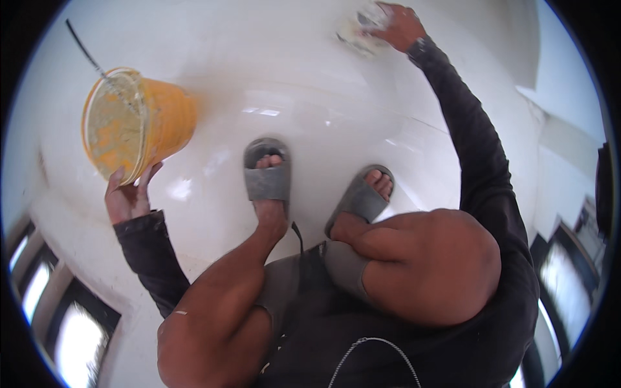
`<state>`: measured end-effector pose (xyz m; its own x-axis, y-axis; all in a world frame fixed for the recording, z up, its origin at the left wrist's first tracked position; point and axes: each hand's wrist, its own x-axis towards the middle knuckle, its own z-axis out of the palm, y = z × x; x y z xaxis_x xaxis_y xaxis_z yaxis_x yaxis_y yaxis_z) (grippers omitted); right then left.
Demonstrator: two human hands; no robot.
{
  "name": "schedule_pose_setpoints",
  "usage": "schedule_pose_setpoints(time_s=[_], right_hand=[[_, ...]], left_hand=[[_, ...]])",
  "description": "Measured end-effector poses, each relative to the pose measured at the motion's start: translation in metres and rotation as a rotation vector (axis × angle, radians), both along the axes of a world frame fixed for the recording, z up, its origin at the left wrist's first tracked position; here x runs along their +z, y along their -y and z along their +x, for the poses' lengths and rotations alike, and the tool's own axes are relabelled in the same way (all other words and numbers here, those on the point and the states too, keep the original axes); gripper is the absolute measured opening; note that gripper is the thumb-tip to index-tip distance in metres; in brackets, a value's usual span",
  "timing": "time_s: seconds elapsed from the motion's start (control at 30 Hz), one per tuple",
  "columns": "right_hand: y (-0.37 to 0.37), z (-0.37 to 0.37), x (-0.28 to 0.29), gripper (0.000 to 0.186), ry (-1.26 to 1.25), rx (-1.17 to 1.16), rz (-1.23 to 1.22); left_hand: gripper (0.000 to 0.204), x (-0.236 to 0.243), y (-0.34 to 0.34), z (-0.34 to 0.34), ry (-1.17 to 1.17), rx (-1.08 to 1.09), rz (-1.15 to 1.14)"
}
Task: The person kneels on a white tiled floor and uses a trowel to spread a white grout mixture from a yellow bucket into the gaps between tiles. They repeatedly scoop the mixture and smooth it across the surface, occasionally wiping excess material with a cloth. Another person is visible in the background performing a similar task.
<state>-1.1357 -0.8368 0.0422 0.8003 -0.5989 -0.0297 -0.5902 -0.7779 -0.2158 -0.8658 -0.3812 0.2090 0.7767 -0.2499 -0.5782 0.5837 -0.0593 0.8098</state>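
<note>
At the left, a yellow bucket (173, 116) is tilted on its side or nearly so, its mouth to the left. Greyish residue coats its inside. My left hand (131, 197) grips its near rim, with the fingers partly hidden behind it. A thin dark strip (81, 44) sticks out past the bucket's far rim. Far out at the upper right, my right hand (402, 27) is closed round a whitish, soft-looking wad (362, 32), pressed against the glossy white floor (310, 84). Whether the wad is a sponge or a cloth, I cannot tell.
My feet in grey slides, the left slide (268, 184) and the right slide (363, 204), stand on the floor between the bucket and the wad. A pale wall (576, 77) rises at the right. Bright window openings (81, 336) show at the lower left.
</note>
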Motion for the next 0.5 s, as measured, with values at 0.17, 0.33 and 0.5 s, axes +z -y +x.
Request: schedule_pose_setpoints(time_s=[0.17,0.33,0.5], right_hand=[[0.011,-0.163,0.019,0.073,-0.219,-0.013,0.31],[-0.007,-0.211,0.021,0.057,-0.047,0.02,0.229],[-0.002,-0.204,0.019,0.064,-0.135,-0.159,0.201]], left_hand=[[0.059,-0.002,0.047,-0.005,-0.013,-0.17,0.045],[0.057,0.013,0.07,-0.016,0.013,-0.244,0.017],[0.058,0.02,0.073,-0.027,0.013,-0.266,-0.012]])
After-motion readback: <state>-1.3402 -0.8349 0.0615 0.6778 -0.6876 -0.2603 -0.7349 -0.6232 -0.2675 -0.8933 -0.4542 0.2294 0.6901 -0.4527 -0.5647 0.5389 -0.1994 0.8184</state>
